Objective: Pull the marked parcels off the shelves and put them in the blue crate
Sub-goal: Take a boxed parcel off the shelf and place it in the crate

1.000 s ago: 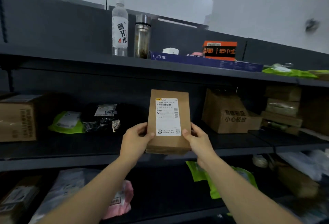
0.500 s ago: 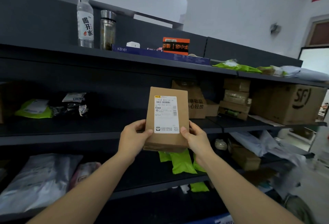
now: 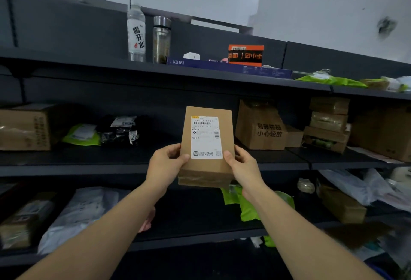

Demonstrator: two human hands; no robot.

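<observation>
A flat brown cardboard parcel [image 3: 206, 146] was held upright before the dark metal shelves [image 3: 133, 164]; its lower edges were pinched by the left hand [image 3: 165, 166] at nine o'clock and the right hand [image 3: 243, 166] at three; its white label [image 3: 206, 137] was faced toward the camera, probably for checking; no blue crate was seen.

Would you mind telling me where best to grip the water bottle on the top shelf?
Probably the water bottle's labelled body, approached from the front-left: it stands upright at the shelf edge, and the glass jar stands close on its right.

Brown parcel [image 3: 206, 146] with white barcoded label [image 3: 205, 137]; dark grey shelves [image 3: 89, 161]; lime-green bag [image 3: 81, 135].
</observation>
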